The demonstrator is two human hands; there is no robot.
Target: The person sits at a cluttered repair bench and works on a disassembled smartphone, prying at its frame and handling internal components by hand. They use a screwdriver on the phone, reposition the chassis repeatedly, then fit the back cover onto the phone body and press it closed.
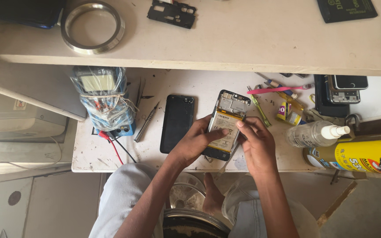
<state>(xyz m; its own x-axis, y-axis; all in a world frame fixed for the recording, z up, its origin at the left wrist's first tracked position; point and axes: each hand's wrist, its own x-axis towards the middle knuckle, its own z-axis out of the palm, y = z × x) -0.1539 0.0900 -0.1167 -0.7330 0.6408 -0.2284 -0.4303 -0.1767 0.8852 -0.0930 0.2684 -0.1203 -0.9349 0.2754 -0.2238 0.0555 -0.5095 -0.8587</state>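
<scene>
Both hands hid the opened phone's [225, 125] lower half: left hand [195, 142] gripped its edge, right hand [254, 143] pinched it, near the table's front edge [124, 168]

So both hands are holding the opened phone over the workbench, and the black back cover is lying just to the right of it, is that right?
Not quite. Both the left hand and the right hand do hold the opened phone over the workbench, but the black back cover lies to its left, not its right. The head view shows this.
</scene>
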